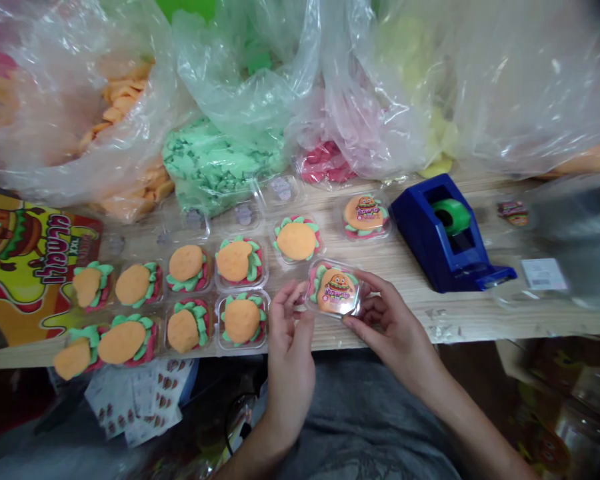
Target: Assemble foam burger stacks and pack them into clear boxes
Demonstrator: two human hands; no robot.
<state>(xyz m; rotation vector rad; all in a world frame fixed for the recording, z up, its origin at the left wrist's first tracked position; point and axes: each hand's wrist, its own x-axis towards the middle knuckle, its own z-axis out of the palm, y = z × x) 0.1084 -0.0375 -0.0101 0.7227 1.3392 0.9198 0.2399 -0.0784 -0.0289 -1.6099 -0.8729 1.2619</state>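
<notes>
Between my hands is a clear plastic box (334, 288) with a burger-shaped candy inside and a cartoon burger sticker on its lid. My left hand (294, 333) is closed on the box's left side, its fingers bent. From the right, my right hand (387, 319) grips the box with the thumb at the near edge. Just beyond it stands another stickered box (365, 215). To its left, an orange-topped burger (296, 240) sits in a clear tray. Several more burgers, such as this one (242, 319), line the table to the left in two rows.
A blue tape dispenser (430, 247) with a green core stands right of my hands. Plastic bags of green pieces (225, 160), red pieces (327, 162) and orange pieces (123, 100) line the back. Sticker sheets (140, 397) lie below the table edge. A printed yellow package (15, 267) is far left.
</notes>
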